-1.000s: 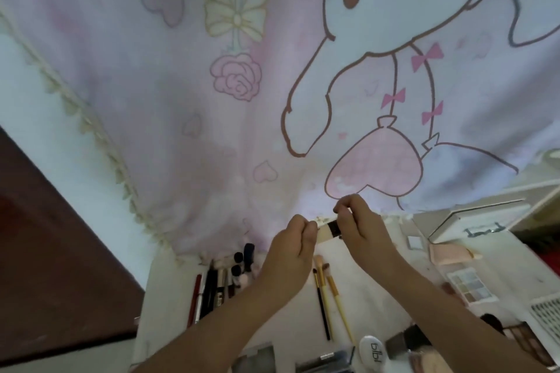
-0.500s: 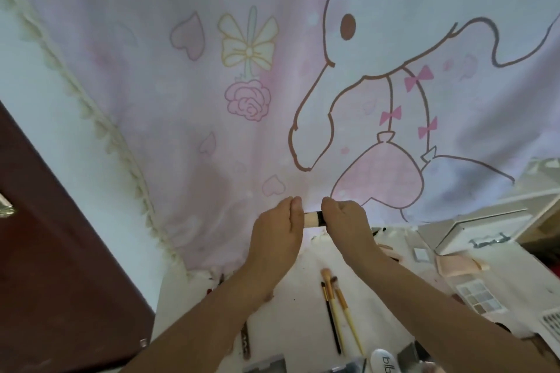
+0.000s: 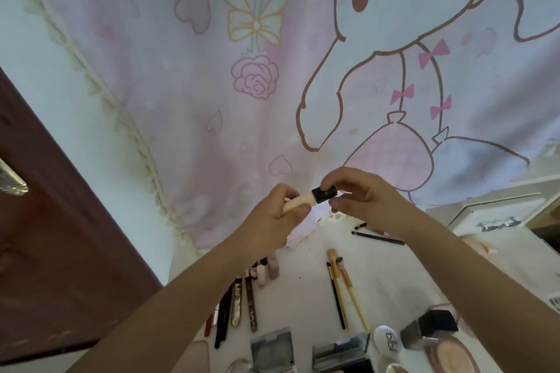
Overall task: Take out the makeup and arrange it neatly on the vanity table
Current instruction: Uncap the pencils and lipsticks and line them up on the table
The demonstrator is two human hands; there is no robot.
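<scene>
Left hand (image 3: pixel 272 221) grips the cream tube (image 3: pixel 298 202) (held level); right hand (image 3: pixel 360 197) pinches its black cap (image 3: pixel 323 193), between both hands.

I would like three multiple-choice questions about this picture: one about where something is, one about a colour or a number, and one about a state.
1. Where do the three brushes lie?
A. on the white table top, between the forearms
B. inside the white case
C. on the curtain

2. What colour is the cap of the small tube?
A. pink
B. black
C. gold

3. How is the tube held?
A. it lies on the table
B. by one hand only
C. by both hands, above the table

Answers: 1 A, they lie side by side on the table; 2 B, the cap is black on a cream body; 3 C, the left hand grips the body and the right hand pinches the cap.
</scene>
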